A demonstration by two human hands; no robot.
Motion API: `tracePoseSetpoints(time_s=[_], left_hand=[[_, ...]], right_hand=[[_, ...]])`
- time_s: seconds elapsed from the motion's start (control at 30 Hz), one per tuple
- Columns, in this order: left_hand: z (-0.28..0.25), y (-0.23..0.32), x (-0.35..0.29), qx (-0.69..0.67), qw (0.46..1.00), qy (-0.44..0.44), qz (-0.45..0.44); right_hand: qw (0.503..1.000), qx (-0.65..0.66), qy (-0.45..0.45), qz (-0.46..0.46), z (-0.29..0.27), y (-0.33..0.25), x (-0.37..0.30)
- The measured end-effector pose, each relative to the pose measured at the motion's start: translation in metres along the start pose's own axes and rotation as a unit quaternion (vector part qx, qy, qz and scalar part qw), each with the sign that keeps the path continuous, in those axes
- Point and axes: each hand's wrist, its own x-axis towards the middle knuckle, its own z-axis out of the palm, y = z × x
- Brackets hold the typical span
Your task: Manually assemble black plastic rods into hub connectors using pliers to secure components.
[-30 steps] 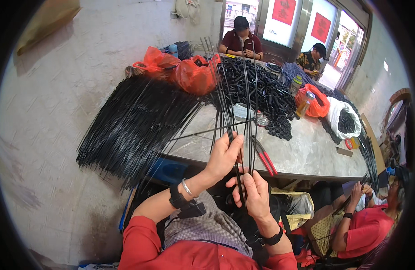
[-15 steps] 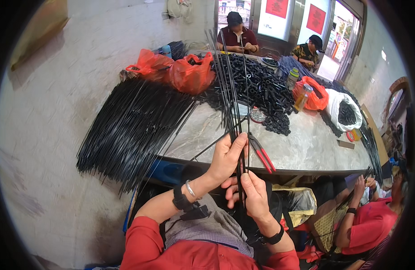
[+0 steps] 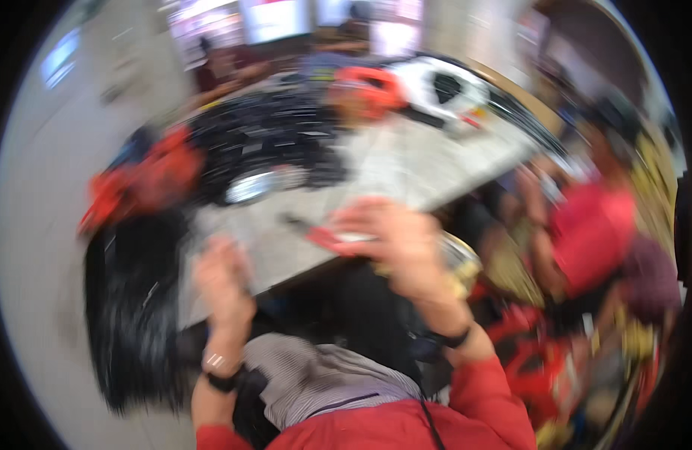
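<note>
The view is strongly smeared by motion. My right hand (image 3: 398,236) is at the red handles of the pliers (image 3: 327,238), near the table's front edge. Blur hides whether its fingers close round them. My left hand (image 3: 224,281) is raised further left, beside the big bundle of thin black rods (image 3: 136,300). Its fingers are too smeared to read, and no rods can be made out in it.
The grey table (image 3: 391,150) bears a heap of black parts (image 3: 263,139), red plastic bags (image 3: 162,176) and a white bag (image 3: 462,90). A person in red (image 3: 593,232) sits close on the right; others sit across the table.
My view has swung to the right. My hands, together on several upright black rods before, are now apart; those rods no longer show in them. My right hand has come to the pliers.
</note>
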Motion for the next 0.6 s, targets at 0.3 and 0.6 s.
tracePoseSetpoints(time_s=[0.3,0.6], left_hand=[[0.06,0.023,-0.021,0.024,0.999,0.011,-0.042],[0.065,0.065,-0.04,-0.112,0.97,-0.198,-0.082]], right_hand=[[0.973,0.111,-0.121,0.16,0.103,0.032,-0.041],[0.988,0.137,0.06,0.027,0.115,0.041,-0.044]])
